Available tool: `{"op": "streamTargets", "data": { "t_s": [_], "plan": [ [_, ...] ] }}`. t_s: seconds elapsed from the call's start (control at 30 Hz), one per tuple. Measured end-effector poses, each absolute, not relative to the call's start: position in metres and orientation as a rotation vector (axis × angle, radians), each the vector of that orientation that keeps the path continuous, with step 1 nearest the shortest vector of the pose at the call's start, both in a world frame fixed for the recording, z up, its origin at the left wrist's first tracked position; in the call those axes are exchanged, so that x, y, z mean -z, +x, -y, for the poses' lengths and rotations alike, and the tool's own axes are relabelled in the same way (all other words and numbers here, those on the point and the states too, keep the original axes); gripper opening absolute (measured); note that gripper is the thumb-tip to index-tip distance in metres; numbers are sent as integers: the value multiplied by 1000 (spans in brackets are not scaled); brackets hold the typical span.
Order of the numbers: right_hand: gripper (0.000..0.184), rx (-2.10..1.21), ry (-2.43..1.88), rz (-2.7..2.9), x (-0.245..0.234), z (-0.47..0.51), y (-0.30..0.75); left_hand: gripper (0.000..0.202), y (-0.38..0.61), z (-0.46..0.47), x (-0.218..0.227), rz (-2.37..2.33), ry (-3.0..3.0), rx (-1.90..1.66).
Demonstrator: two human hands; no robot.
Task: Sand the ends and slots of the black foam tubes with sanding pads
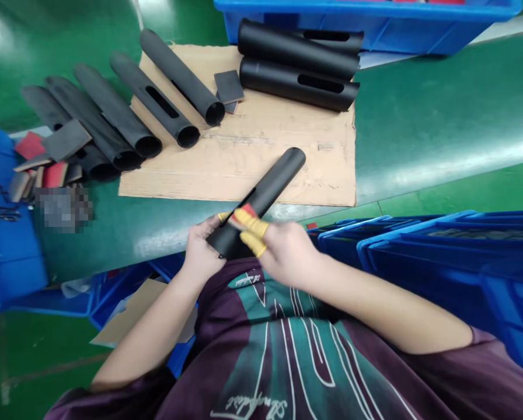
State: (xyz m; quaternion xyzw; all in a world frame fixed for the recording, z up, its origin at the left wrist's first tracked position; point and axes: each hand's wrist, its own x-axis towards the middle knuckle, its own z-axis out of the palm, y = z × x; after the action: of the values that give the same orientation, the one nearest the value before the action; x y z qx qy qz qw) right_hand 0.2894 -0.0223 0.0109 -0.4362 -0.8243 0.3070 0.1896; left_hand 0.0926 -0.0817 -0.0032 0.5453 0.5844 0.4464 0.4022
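My left hand point(203, 249) grips the lower end of a black slotted tube point(265, 181), which slants up and away across the edge of a cardboard sheet point(261, 154). My right hand point(285, 251) pinches a small red-backed sanding pad point(244, 212) against the tube. Yellow finger cots point(253, 226) cover its thumb and fingertips. Several similar black tubes point(296, 64) lie at the far end of the cardboard and to its left. Dark grey pads point(229, 87) rest near them.
A blue crate point(366, 23) stands at the far side of the green bench point(432, 122). Stacked blue crates point(440, 256) fill the right, and another blue crate point(7, 251) sits left. Red and grey pads point(53, 157) lie by the tubes. A pixelated patch point(64, 208) hides part of the bench.
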Motion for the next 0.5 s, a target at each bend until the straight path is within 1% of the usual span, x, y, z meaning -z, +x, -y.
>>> {"op": "streamTargets", "data": {
  "t_s": [0.07, 0.17, 0.23, 0.27, 0.37, 0.43, 0.5],
  "plan": [
    [37, -874, -1244, 2348, -11, 22, 290, 25, 94, 81, 2, -1467, 1364, -1145],
    [39, -770, -1385, 2020, -4, -3, 300, 26, 97, 80, 2, -1485, 1322, -1136],
    [42, -723, -1428, 1949, -7, -7, 297, 24, 100, 80, 1, -1510, 1309, -1149],
    [42, -748, -1406, 2014, -11, -1, 292, 21, 102, 80, 1, -1518, 1309, -1166],
    [42, -942, -1229, 2440, -24, 21, 279, 10, 106, 79, -1, -1506, 1304, -1210],
    [41, -986, -1276, 2394, -24, 16, 283, 13, 108, 78, -4, -1492, 1261, -1218],
    [40, -920, -1400, 2113, -15, -6, 294, 19, 110, 78, -7, -1487, 1174, -1211]
  ]
}}
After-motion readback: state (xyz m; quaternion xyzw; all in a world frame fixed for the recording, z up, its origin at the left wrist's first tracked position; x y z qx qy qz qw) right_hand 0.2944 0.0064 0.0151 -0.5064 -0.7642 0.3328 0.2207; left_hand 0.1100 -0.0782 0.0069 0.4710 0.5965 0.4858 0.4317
